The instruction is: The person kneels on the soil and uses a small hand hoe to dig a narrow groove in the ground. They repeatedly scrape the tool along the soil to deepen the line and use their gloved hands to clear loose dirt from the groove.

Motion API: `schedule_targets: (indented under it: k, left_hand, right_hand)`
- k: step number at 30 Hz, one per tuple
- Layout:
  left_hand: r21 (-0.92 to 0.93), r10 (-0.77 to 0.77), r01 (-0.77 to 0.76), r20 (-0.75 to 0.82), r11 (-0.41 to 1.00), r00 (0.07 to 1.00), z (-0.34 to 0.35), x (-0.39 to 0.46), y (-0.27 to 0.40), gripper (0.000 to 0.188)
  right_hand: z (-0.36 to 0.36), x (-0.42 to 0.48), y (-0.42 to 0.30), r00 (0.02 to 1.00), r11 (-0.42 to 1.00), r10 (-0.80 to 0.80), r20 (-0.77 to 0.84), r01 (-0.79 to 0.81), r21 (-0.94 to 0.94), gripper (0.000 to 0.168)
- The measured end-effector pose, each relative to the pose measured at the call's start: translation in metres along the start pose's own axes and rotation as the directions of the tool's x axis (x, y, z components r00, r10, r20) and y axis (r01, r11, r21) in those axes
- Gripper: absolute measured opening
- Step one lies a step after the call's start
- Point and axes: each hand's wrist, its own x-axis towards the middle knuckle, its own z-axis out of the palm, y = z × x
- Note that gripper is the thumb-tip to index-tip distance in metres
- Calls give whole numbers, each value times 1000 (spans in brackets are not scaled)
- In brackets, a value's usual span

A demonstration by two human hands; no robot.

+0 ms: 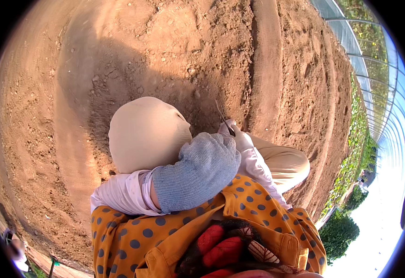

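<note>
My left hand (209, 153), in a blue-grey knitted glove, reaches across my front, its fingers curled beside my right hand. Whether it holds anything is hidden. My right hand (242, 138), pale and below a light sleeve, is closed around the dark lower part of a thin, slightly curved tool (227, 125). The narrow end of the tool points up over the brown soil (178, 87). A small pale pinkish thing, not clear in kind, lies just behind the tool at my fingers.
My bent knees in beige trousers (146, 135) flank the hands. A smooth raised strip of soil (266, 69) runs along the right. Further right are green plants (350, 153) and the greenhouse's hooped frame (372, 59). A person (18, 252) is partly visible at the lower left rim.
</note>
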Motion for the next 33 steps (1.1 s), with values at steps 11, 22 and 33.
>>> schedule_targets:
  k: [11, 22, 33]
  left_hand:
    - [-76, -64, 61, -50, 995, 997, 0, -3, -21, 16]
    - [-160, -225, 226, 28, 961, 974, 5, 0, -15, 13]
    - [-114, -36, 14, -188, 993, 982, -8, -7, -13, 16]
  right_hand:
    - [-108, 268, -112, 905, 990, 78, -419, -23, 136, 45]
    - [49, 136, -83, 993, 992, -104, -51, 99, -82, 54]
    - [52, 10, 21, 995, 982, -79, 58, 68, 178, 50]
